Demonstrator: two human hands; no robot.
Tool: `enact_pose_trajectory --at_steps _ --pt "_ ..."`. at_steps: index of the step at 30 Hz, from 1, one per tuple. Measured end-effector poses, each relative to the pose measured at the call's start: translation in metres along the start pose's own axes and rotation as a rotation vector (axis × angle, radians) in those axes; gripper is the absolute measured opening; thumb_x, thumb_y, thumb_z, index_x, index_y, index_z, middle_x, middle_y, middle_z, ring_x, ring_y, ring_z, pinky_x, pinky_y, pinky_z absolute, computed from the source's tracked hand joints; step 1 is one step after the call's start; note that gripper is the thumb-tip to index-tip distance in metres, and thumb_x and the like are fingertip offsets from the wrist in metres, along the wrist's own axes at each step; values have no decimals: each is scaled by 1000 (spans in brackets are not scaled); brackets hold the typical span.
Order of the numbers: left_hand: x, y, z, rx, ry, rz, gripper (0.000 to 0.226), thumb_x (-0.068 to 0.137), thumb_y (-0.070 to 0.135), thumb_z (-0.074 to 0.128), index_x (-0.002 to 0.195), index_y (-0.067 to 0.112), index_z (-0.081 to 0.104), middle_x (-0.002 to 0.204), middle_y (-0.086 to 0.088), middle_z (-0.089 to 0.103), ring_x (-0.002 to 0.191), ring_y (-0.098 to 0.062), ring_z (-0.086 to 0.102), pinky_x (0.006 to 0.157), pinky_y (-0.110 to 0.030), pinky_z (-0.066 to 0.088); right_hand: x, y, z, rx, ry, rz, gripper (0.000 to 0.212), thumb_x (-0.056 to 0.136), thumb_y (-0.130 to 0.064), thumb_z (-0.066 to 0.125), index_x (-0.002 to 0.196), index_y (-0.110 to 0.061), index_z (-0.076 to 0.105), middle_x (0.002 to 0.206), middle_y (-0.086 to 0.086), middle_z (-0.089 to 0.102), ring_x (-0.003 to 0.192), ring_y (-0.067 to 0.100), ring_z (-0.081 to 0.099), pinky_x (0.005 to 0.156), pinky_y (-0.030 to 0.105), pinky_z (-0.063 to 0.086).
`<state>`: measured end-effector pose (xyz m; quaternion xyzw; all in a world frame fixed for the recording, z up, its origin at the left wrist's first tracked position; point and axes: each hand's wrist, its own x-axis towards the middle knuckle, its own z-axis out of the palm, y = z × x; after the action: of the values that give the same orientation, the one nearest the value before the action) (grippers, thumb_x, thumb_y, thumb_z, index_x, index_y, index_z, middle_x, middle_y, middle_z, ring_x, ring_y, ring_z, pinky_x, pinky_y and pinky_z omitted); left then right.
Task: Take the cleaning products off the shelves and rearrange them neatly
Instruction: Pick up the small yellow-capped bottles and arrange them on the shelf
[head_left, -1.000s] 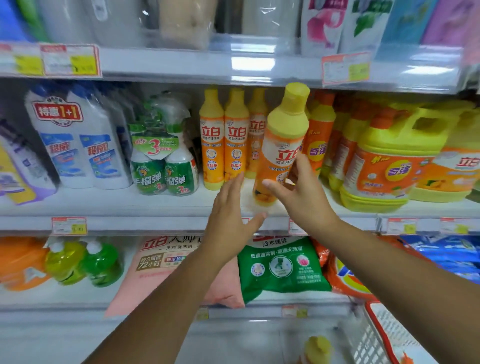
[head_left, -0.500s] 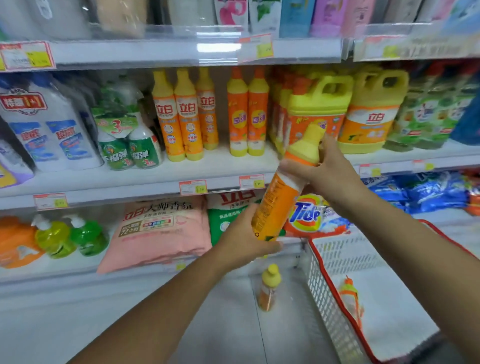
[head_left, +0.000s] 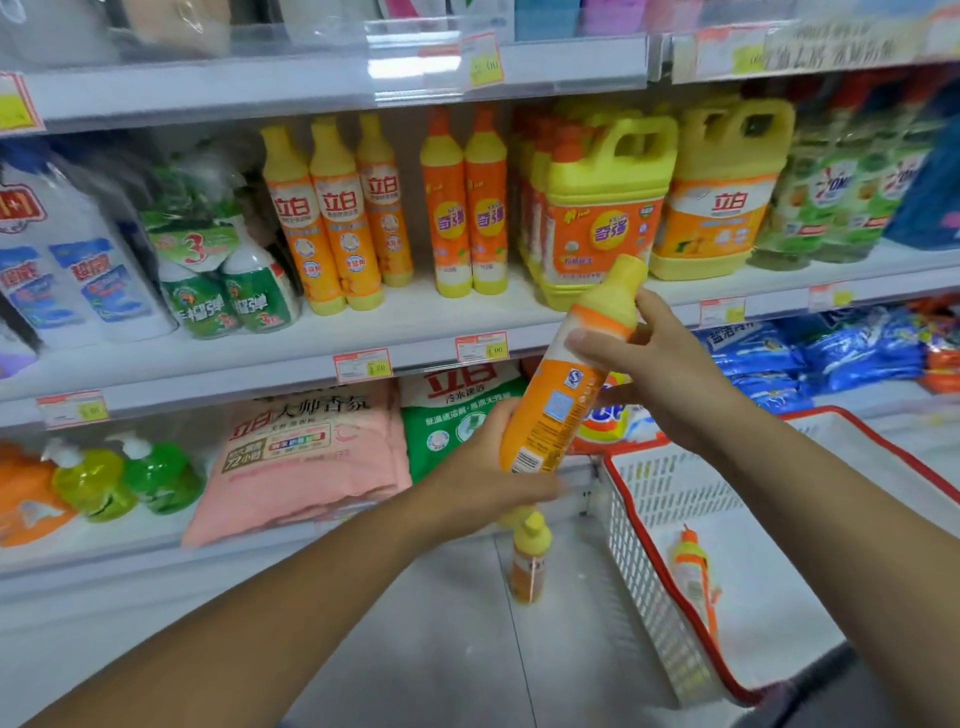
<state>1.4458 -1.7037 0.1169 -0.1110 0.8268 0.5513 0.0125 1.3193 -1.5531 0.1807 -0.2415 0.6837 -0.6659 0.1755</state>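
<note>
The left forearm (head_left: 285, 597) reaches in from seven o'clock, the right forearm (head_left: 831, 519) from four o'clock. The left hand (head_left: 480, 470) grips the base of a bottle (head_left: 558, 400); the right hand (head_left: 675, 384) curls its fingers (head_left: 597, 349) round the neck.

A white perforated plastic basket with a red rim (head_left: 641, 540) sits below the right hand (head_left: 670, 376). Pale grey floor (head_left: 426, 649) (glossy, faintly seamed) spreads beneath the left hand (head_left: 480, 480). Red-and-yellow paper price tags (head_left: 362, 365) hang up and left of it.
</note>
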Motion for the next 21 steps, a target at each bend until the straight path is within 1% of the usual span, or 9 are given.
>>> enact_pose_trajectory --at_steps 2,3,6,8,10,14,17,19,21 --pt "3 2 -6 -121 -100 -53 82 70 36 79 141 43 38 121 14 67 108 -10 67 99 -39 53 3 4 -5 92 11 39 49 90 -11 67 133 -19 46 80 -6 70 75 15 71 62 33 58" --pt "4 2 -8 -143 -112 -57 83 73 28 82 144 37 39 124 11 68 109 -11 67 99 -40 53 4 6 -6 146 4 68 51 89 -7 64 135 -17 44 80 -2 67 76 16 68 63 34 57" --pt "5 5 -4 -68 -17 -28 79 70 23 89 136 36 47 121 15 66 104 -7 67 91 -33 58 4 8 -4 220 -61 109 48 89 -12 62 133 -21 43 101 8 62 89 22 66 68 36 57" --pt "4 8 2 4 49 -6 76 68 29 90 127 43 43 117 19 62 100 -3 65 83 -25 58 3 6 -3 36 -79 75 38 93 -27 65 126 -31 47 107 -1 67 91 15 72 66 33 60" --pt "4 8 5 57 47 13 77 69 34 89 127 44 39 120 19 58 101 -3 62 82 -24 58 2 3 -1 -97 -70 38 36 91 -34 67 122 -35 49 107 -1 67 85 8 72 61 28 60" --pt "5 18 2 -77 76 31 57 78 30 81 126 34 51 107 20 64 88 4 67 75 -19 57 -1 9 7 -82 -100 21 42 89 -26 71 127 -27 54 104 4 69 83 13 73 61 30 59" --pt "10 20 -4 -128 147 46 41 79 22 81 110 39 59 102 14 73 91 -3 71 81 -29 58 -6 23 23 -90 -126 10 48 85 -20 76 128 -23 53 101 0 72 80 12 73 61 29 58" --pt "12 13 -9 -83 173 18 39 76 19 83 105 35 62 100 10 75 94 -9 71 85 -35 58 -8 28 30 -155 -177 -2 45 88 -27 72 129 -26 54 107 -6 70 91 7 71 67 24 56" --pt "11 -3 -11 -19 173 -51 43 72 18 86 105 31 61 100 8 74 95 -11 70 84 -33 58 -7 30 27 -319 -275 17 40 97 -42 56 135 -32 54 118 -16 64 109 4 63 85 26 52"
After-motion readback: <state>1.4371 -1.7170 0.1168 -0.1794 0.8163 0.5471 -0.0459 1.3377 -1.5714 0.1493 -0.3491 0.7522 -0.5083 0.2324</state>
